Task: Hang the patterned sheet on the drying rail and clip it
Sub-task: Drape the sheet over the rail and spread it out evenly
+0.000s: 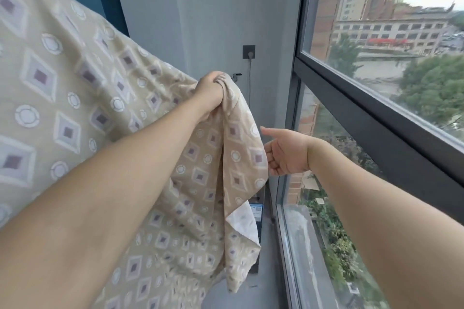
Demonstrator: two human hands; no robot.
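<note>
One beige patterned sheet (75, 88) drapes across the left, before a grey wall (200, 12); the left hand (211, 94) grips its bunched corner; the right hand (286, 152), fingers loosely spread, touches its hanging edge; one window (376, 98) fills the right.

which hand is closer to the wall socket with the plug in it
Left. The left hand grips a bunched top edge of the patterned sheet just below-left of the wall socket. The right hand is open, lower and to the right, by the sheet's hanging fold.
</note>
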